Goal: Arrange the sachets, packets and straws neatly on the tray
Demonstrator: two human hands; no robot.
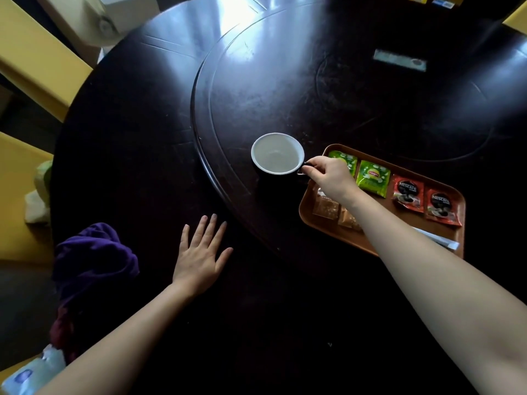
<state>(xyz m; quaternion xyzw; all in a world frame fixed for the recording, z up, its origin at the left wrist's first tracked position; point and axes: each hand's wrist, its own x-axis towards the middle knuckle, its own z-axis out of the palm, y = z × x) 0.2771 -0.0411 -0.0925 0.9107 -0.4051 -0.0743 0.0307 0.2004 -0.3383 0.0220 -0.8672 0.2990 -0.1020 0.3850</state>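
My right hand (328, 175) pinches the handle of the cup (277, 157), just left of the tray (310, 220). My left hand (199, 258) lies open, flat on the table (142, 138). Green tea packets (373, 178), red coffee sachets (407, 192), brown sachets (326, 206) and straws (439, 240) sit on the tray.

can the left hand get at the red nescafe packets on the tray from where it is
Probably not easily. The left hand lies flat on the table, and the right forearm crosses the tray between it and the Nescafe packets.
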